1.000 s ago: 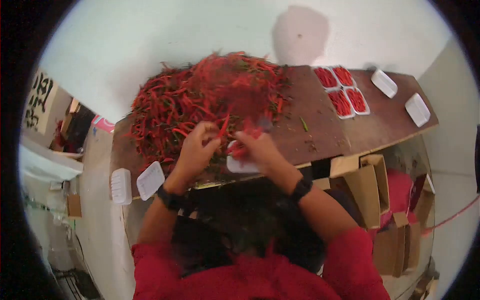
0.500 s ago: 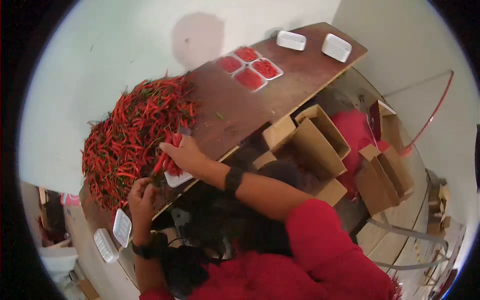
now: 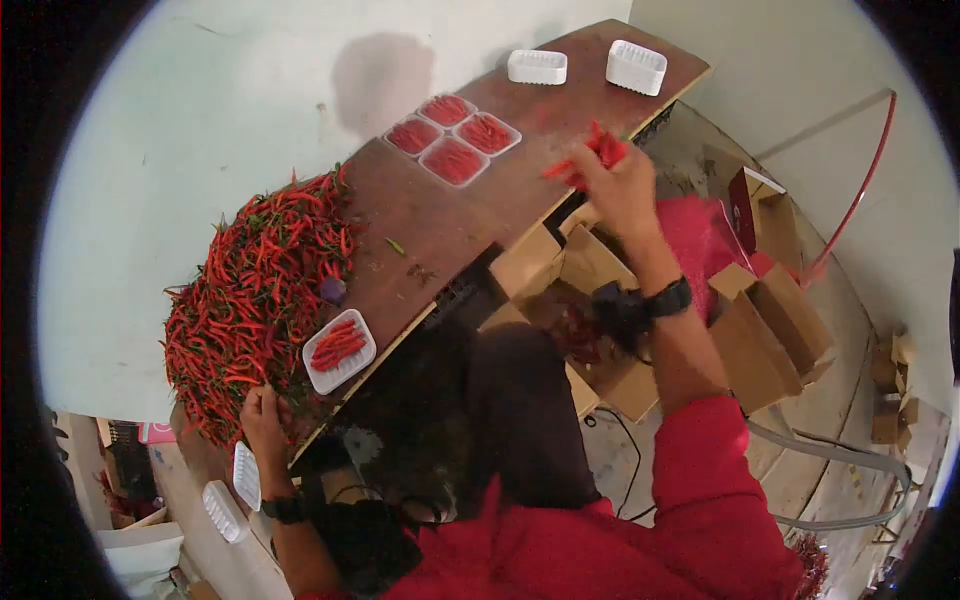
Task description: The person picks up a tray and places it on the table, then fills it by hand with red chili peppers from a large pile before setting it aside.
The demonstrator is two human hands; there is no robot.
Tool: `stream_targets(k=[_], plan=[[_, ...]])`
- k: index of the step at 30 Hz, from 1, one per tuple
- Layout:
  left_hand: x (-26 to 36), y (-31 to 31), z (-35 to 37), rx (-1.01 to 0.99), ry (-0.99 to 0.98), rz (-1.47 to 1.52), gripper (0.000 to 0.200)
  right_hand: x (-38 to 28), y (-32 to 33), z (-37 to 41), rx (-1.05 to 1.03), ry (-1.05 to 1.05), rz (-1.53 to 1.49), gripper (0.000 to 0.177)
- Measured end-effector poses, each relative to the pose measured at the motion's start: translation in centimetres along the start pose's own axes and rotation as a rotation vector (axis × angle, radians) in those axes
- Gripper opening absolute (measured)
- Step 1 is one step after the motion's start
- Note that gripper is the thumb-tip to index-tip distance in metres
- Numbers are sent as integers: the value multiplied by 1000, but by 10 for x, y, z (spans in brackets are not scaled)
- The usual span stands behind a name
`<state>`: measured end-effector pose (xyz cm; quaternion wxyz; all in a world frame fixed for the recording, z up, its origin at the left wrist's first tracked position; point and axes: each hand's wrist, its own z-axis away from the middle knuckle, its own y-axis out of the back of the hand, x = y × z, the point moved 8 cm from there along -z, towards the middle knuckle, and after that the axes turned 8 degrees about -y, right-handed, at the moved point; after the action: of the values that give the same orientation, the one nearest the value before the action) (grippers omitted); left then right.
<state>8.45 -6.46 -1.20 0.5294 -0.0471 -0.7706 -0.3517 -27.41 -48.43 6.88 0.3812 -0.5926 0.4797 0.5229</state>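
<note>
My right hand (image 3: 624, 188) is raised near the table's front edge on the right, with its fingers closed around a bunch of red chilies (image 3: 600, 150). At the near edge of a large heap of red chilies with green stems (image 3: 265, 290), my left hand (image 3: 262, 415) has its fingers curled together; what they hold, if anything, is hidden. Between the heap and the table edge lies a white tray (image 3: 364, 362) with several red chilies in it. A small purple object (image 3: 333, 290) rests against the heap's right side.
Filled trays of chilies (image 3: 455, 160) stand together on the brown table (image 3: 420, 215). White tray stacks (image 3: 636, 70) are at the far end, more trays (image 3: 247, 478) beside my left wrist. Open cardboard boxes (image 3: 770, 335) sit below the front edge; a grey hose (image 3: 830, 460) curves at right.
My right hand has moved away from the white tray, rightward and up, with chilies in its grip. The tray by the heap is now uncovered. My left hand has lowered slightly.
</note>
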Motion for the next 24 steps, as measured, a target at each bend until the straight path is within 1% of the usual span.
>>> stream_targets(k=[1,2,4,5,7,8,9,10,11,12,13,15,17,18,20,21,22,24], plan=[[1,-2,-1,-21,-33,-69,26,23,26,-12,94,51,310,39],[2,-5,-1,-29,-27,-71,26,49,50,-22,186,103,621,44],[9,-18,-1,-108,-18,-114,29,124,78,-37,74,-54,1011,47],[10,-19,-2,-108,-15,-117,29,129,80,-31,70,-55,1010,47],[14,-35,-1,-283,-79,-211,29,141,83,-11,97,-198,1296,43],[12,-41,1,-356,-71,-219,27,137,76,-9,77,-181,1293,43],[9,-45,5,-417,-57,-232,25,121,60,-8,19,-99,1211,44],[17,-52,9,-472,-236,-254,21,104,36,-7,-52,-10,1114,45],[25,-58,14,-518,-409,-291,20,90,14,-7,-127,9,1003,44],[18,-59,14,-587,-228,-194,23,75,-11,-5,-213,32,887,43],[29,-59,22,-556,-249,23,24,57,-39,6,-269,99,823,39],[23,-60,28,-625,-150,-5,23,22,-96,34,-374,207,728,36],[19,-49,32,-631,-190,-148,21,-15,-149,76,-595,233,485,32],[13,-42,32,-592,-178,-146,21,-28,-177,97,-708,218,445,31],[5,-21,24,-389,-224,-323,22,-56,-224,145,-920,191,373,26],[-7,-8,12,-289,-158,-374,22,-67,-250,165,-1024,170,341,24],[-14,0,9,-271,-148,-368,22,-71,-266,178,-1041,181,348,24],[-15,25,-2,-76,-272,-468,19,-69,-299,206,-1209,111,209,23]])
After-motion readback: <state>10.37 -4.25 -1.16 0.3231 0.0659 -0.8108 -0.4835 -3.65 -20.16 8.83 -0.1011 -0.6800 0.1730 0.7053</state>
